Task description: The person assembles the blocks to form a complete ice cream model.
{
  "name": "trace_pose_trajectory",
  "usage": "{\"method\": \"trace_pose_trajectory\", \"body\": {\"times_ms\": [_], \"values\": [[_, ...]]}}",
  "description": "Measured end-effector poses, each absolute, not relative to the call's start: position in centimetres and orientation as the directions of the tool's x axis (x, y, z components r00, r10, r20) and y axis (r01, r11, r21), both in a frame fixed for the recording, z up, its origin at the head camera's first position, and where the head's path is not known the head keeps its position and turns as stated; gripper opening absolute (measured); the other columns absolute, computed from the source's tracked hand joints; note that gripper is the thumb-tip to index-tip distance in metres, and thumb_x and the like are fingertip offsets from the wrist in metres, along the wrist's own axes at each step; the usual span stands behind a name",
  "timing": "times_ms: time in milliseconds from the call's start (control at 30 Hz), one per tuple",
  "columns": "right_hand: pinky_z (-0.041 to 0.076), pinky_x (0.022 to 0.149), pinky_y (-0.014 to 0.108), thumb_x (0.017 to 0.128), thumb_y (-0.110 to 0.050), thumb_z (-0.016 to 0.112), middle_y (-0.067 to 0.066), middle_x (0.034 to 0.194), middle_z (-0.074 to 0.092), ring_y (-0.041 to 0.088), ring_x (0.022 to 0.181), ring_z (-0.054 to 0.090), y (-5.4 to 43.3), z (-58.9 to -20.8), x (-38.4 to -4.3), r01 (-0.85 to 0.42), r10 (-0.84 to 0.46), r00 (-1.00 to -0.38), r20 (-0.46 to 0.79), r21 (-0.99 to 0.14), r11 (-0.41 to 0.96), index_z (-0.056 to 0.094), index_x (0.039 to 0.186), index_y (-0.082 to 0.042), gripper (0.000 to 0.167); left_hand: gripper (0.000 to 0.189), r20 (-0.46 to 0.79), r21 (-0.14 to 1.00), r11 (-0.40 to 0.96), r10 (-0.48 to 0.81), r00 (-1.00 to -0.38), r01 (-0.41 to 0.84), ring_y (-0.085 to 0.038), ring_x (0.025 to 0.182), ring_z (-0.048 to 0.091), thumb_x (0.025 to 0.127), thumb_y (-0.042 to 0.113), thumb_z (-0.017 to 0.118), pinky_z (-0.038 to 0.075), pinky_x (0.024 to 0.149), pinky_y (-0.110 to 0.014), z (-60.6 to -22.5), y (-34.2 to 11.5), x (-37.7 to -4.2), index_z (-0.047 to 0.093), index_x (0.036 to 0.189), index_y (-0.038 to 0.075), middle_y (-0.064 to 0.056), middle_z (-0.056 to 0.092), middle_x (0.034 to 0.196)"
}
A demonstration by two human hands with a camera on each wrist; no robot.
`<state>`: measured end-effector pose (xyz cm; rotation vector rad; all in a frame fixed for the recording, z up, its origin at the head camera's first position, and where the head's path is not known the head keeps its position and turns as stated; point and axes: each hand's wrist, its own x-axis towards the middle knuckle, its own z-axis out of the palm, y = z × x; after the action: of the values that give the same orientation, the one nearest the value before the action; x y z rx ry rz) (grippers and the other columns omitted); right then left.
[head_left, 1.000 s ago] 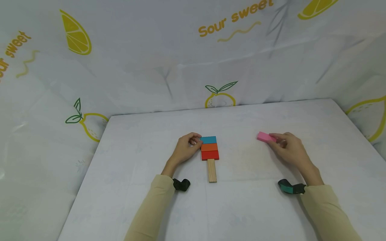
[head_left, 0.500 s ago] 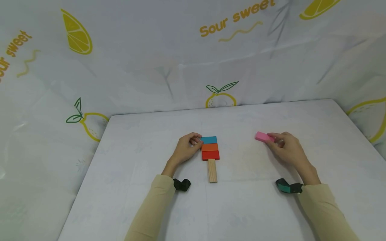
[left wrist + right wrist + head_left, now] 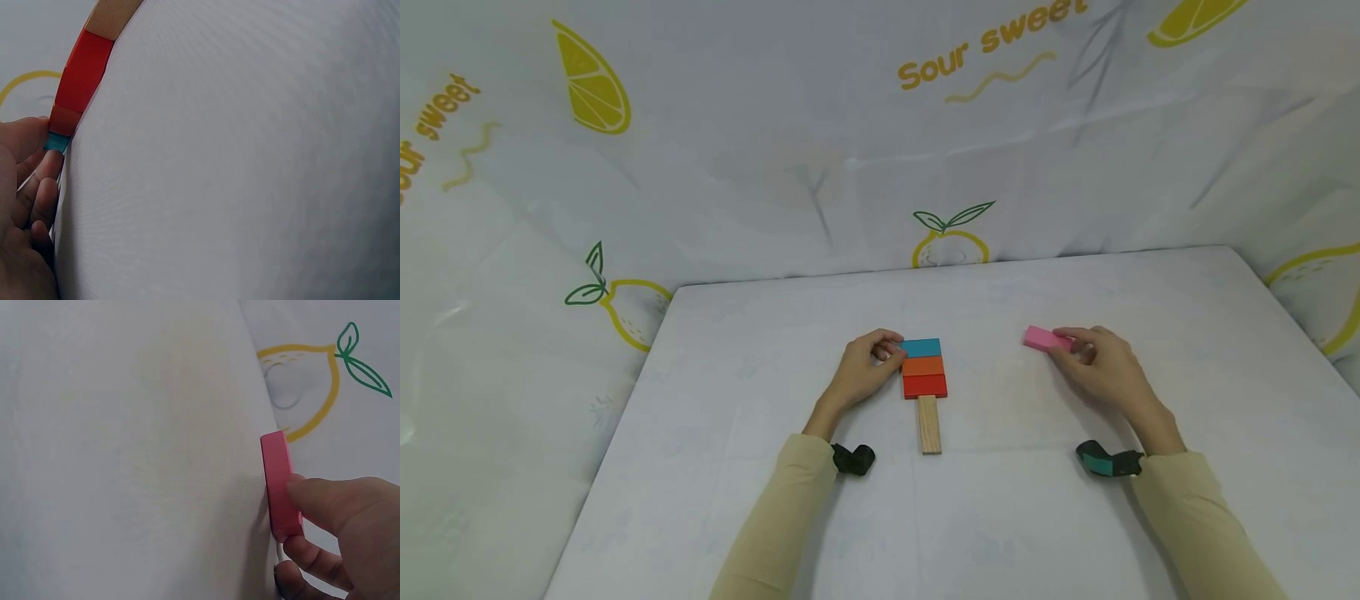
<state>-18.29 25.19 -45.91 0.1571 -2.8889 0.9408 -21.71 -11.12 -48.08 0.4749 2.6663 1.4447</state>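
Between the thumb and fingers of my right hand (image 3: 1101, 362) is a pink wooden block (image 3: 1043, 338), gripped by its right end. In the right wrist view the thumb presses the side of the block, with curled fingers below. My left hand (image 3: 868, 364) pinches the left end of a blue block (image 3: 921, 348), its thumb close to the orange block. Blue, orange (image 3: 922, 366) and red (image 3: 925, 386) blocks lie flat, long sides together, in one column. From the red block's near side a bare-wood block (image 3: 928, 425) runs lengthwise toward me, like a stick.
A white cloth covers the table (image 3: 1000, 517). Behind it hangs a white sheet (image 3: 737, 167) printed with lemons and lettering. Dark wrist-worn devices, the left one (image 3: 853, 459) and the right one (image 3: 1105, 461), jut inward from the sleeves.
My right hand has moved left with the pink block, closer to the column of blocks. The left hand stays at the blue block.
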Motion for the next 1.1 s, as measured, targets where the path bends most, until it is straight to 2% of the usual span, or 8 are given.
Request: {"method": "trace_pose_trajectory", "body": {"times_ms": [333,567,867,1100], "values": [[0.043,0.065,0.027,0.097,-0.025,0.069,0.021,0.103,0.065,0.026,0.081,0.057,24.4,-45.7,-18.5,-0.106,-0.074,-0.994,0.076,-0.6,0.793,0.064,0.131,0.001,0.043,0.025,0.081,0.828,0.511,0.301,-0.95,0.232,-0.015,0.088,0.058,0.098,0.018,0.067,0.047,0.08,-0.022,-48.0,-11.1,-21.7,0.07,0.12,0.005,-0.01,0.071,0.1],[0.043,0.062,0.024,0.096,-0.027,0.071,0.021,0.102,0.066,0.024,0.08,0.057,24.1,-45.6,-18.9,-0.101,-0.09,-0.995,0.049,-0.622,0.777,0.064,0.131,0.004,0.047,0.025,0.08,0.824,0.516,0.299,-0.951,0.232,-0.015,0.088,0.058,0.098,0.018,0.067,0.047,0.08,-0.022,-48.2,-11.1,-21.8,0.07,0.12,0.005,-0.01,0.071,0.1],[0.042,0.064,0.025,0.094,-0.02,0.074,0.02,0.096,0.068,0.024,0.078,0.058,23.5,-45.3,-19.3,-0.141,-0.112,-0.99,0.085,-0.607,0.782,0.07,0.122,0.007,0.039,0.025,0.09,0.82,0.519,0.301,-0.949,0.242,-0.014,0.088,0.059,0.098,0.018,0.067,0.048,0.08,-0.022,-48.2,-11.1,-21.8,0.07,0.119,0.005,-0.009,0.071,0.1],[0.043,0.065,0.025,0.093,-0.018,0.074,0.02,0.096,0.068,0.024,0.078,0.059,22.8,-45.3,-19.7,-0.143,-0.122,-0.99,0.075,-0.611,0.778,0.069,0.124,0.007,0.04,0.026,0.081,0.825,0.515,0.301,-0.95,0.233,-0.014,0.089,0.058,0.098,0.018,0.067,0.047,0.081,-0.022,-48.1,-11.1,-21.7,0.07,0.121,0.005,-0.01,0.071,0.101]]}}
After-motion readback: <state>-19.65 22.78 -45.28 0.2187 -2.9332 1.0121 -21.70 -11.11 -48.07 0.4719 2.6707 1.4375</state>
